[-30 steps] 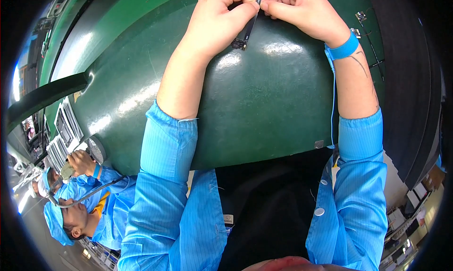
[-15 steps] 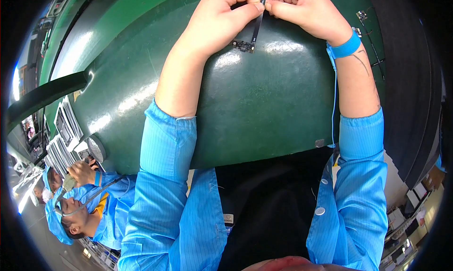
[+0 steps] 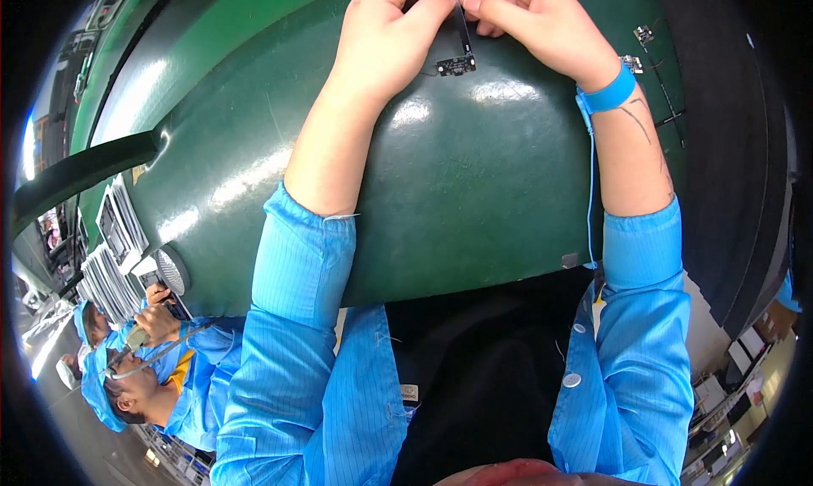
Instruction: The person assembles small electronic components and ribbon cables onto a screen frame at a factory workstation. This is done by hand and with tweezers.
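Observation:
At the top edge of the view, my left hand pinches a thin black flex cable between thumb and forefinger. A small black circuit board hangs at the cable's lower end, over the green table mat. Right beside the cable is my right hand, its fingers curled and thumb pressed toward the forefinger. What those fingertips hold, if anything, cannot be made out. The cable's upper end runs out of the picture. A blue wrist strap with a cord sits on my right wrist.
More small circuit boards with thin black cables lie right of my right wrist, near a black mat. At the left, a black curved arm reaches over the table, near stacked trays and a co-worker in blue.
Both hands have shifted slightly left. The circuit board has swung up and to the right, and the cable now slants the other way. The right fingertips have come slightly off the cable.

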Action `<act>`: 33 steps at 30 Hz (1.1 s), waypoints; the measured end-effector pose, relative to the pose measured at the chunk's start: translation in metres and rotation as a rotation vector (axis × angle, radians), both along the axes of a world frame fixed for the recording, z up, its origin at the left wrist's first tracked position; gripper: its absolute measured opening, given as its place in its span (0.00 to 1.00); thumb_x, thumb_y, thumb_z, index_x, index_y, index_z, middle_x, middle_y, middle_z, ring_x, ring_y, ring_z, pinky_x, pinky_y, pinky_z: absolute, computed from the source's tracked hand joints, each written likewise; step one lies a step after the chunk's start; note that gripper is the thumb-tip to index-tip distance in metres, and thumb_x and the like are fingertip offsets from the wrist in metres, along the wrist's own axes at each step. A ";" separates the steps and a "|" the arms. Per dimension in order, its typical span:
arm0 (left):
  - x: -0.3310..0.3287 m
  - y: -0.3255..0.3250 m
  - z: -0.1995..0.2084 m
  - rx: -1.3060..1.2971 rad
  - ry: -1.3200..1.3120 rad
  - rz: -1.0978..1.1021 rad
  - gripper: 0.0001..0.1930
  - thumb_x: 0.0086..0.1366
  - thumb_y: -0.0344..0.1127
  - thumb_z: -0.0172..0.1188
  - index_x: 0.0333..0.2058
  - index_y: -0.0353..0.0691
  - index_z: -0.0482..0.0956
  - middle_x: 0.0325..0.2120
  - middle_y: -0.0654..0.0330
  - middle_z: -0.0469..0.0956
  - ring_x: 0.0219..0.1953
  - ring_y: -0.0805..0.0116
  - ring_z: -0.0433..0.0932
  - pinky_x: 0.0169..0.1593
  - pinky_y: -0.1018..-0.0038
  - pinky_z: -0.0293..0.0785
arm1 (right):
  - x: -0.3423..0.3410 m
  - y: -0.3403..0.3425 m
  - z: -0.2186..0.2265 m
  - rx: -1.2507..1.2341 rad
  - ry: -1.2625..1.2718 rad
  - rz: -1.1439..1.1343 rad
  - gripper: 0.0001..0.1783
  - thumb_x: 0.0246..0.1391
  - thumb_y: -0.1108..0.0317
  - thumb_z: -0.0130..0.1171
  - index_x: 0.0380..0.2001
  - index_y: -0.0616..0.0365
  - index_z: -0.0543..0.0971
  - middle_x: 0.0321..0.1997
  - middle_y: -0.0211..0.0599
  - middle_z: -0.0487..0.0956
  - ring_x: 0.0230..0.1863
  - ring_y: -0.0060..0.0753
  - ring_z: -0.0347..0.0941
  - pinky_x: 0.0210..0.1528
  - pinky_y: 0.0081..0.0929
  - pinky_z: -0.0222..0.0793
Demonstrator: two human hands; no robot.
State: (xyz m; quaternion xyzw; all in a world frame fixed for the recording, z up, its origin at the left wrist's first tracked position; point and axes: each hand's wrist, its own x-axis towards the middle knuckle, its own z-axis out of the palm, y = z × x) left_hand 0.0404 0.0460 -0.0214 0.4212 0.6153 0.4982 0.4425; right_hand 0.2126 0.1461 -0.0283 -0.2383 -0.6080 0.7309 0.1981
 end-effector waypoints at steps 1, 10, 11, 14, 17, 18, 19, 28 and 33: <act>0.001 0.003 -0.001 0.012 -0.005 -0.003 0.08 0.70 0.33 0.58 0.30 0.41 0.78 0.25 0.64 0.79 0.32 0.66 0.77 0.62 0.67 0.63 | 0.000 0.001 0.002 0.013 -0.030 -0.002 0.03 0.64 0.74 0.60 0.39 0.60 0.81 0.36 0.29 0.82 0.37 0.19 0.77 0.45 0.19 0.74; 0.005 0.016 -0.016 0.212 0.041 0.105 0.08 0.69 0.34 0.64 0.39 0.35 0.82 0.29 0.65 0.82 0.34 0.79 0.78 0.40 0.79 0.76 | 0.000 0.010 -0.009 0.131 -0.002 -0.130 0.10 0.61 0.70 0.67 0.40 0.66 0.83 0.33 0.29 0.83 0.33 0.16 0.78 0.38 0.16 0.75; 0.010 0.014 -0.007 0.164 0.149 0.067 0.10 0.68 0.36 0.66 0.41 0.36 0.82 0.30 0.64 0.83 0.33 0.77 0.78 0.40 0.78 0.76 | 0.002 0.011 -0.009 0.115 -0.002 -0.169 0.10 0.61 0.69 0.67 0.41 0.66 0.82 0.33 0.29 0.83 0.33 0.16 0.78 0.37 0.17 0.75; 0.017 0.010 0.004 0.174 0.484 0.006 0.11 0.64 0.38 0.69 0.40 0.37 0.83 0.31 0.62 0.82 0.35 0.73 0.79 0.42 0.75 0.76 | 0.004 0.011 -0.008 0.098 0.020 -0.234 0.12 0.62 0.69 0.67 0.43 0.66 0.81 0.33 0.31 0.83 0.32 0.18 0.78 0.36 0.19 0.77; 0.010 0.009 0.004 0.141 0.389 0.020 0.09 0.65 0.35 0.67 0.40 0.37 0.82 0.31 0.62 0.81 0.34 0.74 0.78 0.42 0.75 0.77 | 0.001 0.009 -0.003 0.109 0.010 -0.272 0.13 0.63 0.67 0.67 0.44 0.65 0.82 0.34 0.33 0.84 0.34 0.21 0.80 0.37 0.20 0.78; 0.008 0.009 0.001 0.133 0.320 0.040 0.08 0.66 0.33 0.66 0.40 0.36 0.81 0.31 0.63 0.80 0.33 0.74 0.78 0.41 0.75 0.77 | -0.002 0.009 -0.003 0.115 0.015 -0.274 0.13 0.63 0.67 0.67 0.44 0.65 0.82 0.34 0.33 0.84 0.34 0.21 0.80 0.37 0.20 0.78; 0.008 0.010 -0.003 0.139 0.319 0.038 0.08 0.66 0.33 0.66 0.40 0.36 0.81 0.31 0.63 0.80 0.33 0.74 0.78 0.41 0.75 0.77 | -0.003 0.009 -0.003 0.115 0.047 -0.303 0.12 0.63 0.67 0.66 0.44 0.64 0.83 0.36 0.33 0.84 0.36 0.22 0.81 0.39 0.21 0.78; 0.002 0.011 -0.003 0.144 0.060 0.150 0.04 0.73 0.29 0.60 0.41 0.35 0.76 0.33 0.66 0.78 0.33 0.79 0.76 0.40 0.81 0.75 | 0.002 0.021 -0.012 0.849 -0.215 -0.511 0.13 0.56 0.67 0.67 0.43 0.59 0.85 0.52 0.43 0.82 0.54 0.43 0.78 0.58 0.35 0.75; 0.000 0.010 -0.005 0.161 0.065 0.141 0.03 0.72 0.28 0.59 0.41 0.35 0.77 0.33 0.66 0.78 0.31 0.80 0.75 0.39 0.81 0.75 | -0.005 0.023 -0.021 1.198 -0.456 -0.602 0.23 0.55 0.57 0.68 0.51 0.58 0.83 0.64 0.54 0.74 0.69 0.55 0.65 0.72 0.46 0.60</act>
